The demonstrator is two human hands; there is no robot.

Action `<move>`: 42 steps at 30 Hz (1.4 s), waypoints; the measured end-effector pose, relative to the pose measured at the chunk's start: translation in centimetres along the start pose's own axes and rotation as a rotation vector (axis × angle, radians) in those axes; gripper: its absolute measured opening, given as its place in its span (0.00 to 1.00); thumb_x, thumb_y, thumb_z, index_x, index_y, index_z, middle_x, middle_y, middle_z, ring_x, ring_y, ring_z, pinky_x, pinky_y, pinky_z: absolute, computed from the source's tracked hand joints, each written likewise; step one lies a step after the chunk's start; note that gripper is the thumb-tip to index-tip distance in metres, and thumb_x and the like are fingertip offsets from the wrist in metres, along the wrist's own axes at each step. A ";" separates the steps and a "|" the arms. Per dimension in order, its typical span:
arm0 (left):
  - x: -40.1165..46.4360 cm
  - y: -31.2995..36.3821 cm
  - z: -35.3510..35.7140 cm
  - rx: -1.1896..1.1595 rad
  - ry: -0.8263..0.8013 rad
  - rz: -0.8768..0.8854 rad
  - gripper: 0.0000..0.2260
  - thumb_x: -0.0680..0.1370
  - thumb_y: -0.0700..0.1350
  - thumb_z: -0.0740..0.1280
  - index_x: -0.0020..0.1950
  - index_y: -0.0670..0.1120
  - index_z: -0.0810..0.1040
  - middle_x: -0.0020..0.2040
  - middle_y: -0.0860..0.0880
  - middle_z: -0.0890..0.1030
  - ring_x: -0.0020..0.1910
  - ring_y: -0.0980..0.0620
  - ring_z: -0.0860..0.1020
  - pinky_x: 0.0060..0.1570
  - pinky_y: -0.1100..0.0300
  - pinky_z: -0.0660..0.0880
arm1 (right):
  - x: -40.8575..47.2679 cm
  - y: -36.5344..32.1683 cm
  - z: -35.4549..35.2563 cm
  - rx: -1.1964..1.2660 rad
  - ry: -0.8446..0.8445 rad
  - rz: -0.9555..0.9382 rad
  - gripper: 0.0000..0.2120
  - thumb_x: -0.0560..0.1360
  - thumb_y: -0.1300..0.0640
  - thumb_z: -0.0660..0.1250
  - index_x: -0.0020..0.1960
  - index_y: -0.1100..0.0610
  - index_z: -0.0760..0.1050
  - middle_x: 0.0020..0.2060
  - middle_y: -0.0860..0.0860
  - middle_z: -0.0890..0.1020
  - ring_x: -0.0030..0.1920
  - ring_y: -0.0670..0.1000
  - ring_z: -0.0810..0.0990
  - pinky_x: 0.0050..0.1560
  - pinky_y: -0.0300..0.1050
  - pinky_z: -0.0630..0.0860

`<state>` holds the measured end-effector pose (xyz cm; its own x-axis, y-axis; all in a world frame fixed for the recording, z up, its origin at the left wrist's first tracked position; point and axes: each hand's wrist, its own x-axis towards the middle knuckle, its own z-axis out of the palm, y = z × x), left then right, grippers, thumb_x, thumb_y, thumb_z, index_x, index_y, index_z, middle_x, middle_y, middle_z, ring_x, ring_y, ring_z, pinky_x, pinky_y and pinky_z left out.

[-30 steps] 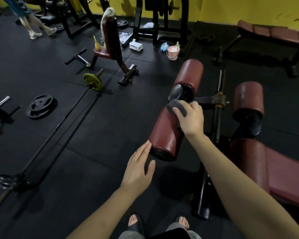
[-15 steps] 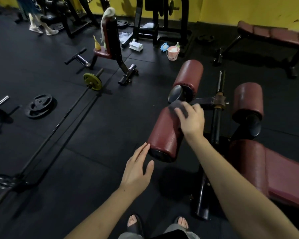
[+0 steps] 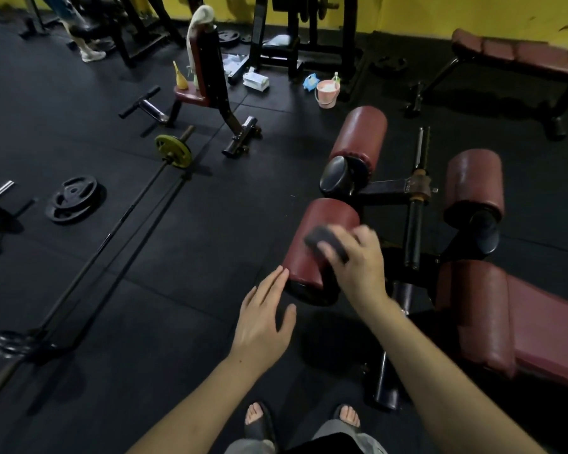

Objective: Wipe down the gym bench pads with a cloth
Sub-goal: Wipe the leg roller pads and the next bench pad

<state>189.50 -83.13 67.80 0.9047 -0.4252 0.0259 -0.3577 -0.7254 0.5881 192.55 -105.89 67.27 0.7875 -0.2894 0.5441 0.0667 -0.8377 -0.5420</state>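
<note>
Right hand (image 3: 358, 267) pinches dark cloth (image 3: 325, 242) on near roller pad (image 3: 318, 237), mid-wipe; left hand (image 3: 263, 319) spread. Next: likely far pads.

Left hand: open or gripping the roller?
Open. The left hand has straight fingers, tips at the near roller pad's end; no grip.

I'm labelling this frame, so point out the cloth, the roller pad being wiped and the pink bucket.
cloth (image 3: 322, 239): head view, its dark top face.
roller pad (image 3: 312, 253): head view, its red side.
pink bucket (image 3: 326, 93): head view, its front wall.
</note>
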 end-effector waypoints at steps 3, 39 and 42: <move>-0.1 -0.1 -0.4 -0.048 -0.029 -0.076 0.27 0.85 0.51 0.60 0.83 0.54 0.56 0.79 0.65 0.56 0.73 0.79 0.47 0.80 0.52 0.54 | 5.7 2.3 1.2 0.049 0.014 0.218 0.20 0.81 0.43 0.68 0.66 0.54 0.80 0.48 0.53 0.74 0.51 0.55 0.74 0.56 0.49 0.74; 14.3 2.5 -5.8 -0.466 -0.024 0.247 0.10 0.83 0.43 0.64 0.64 0.52 0.78 0.58 0.60 0.77 0.60 0.65 0.75 0.57 0.76 0.67 | 2.8 -5.2 -6.5 0.078 0.082 0.277 0.19 0.77 0.52 0.75 0.66 0.55 0.82 0.47 0.48 0.77 0.49 0.45 0.78 0.53 0.33 0.72; 17.5 3.8 -5.7 -0.467 -0.025 0.220 0.11 0.83 0.43 0.64 0.64 0.53 0.77 0.58 0.61 0.77 0.60 0.66 0.75 0.58 0.73 0.69 | 6.3 -3.1 -6.3 0.086 0.074 0.246 0.19 0.77 0.51 0.74 0.66 0.55 0.82 0.48 0.48 0.78 0.49 0.46 0.79 0.54 0.34 0.73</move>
<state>205.32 -90.25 75.05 0.8118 -0.5574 0.1742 -0.3929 -0.3007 0.8690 193.47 -108.05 76.40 0.7398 -0.5152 0.4327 -0.0672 -0.6964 -0.7145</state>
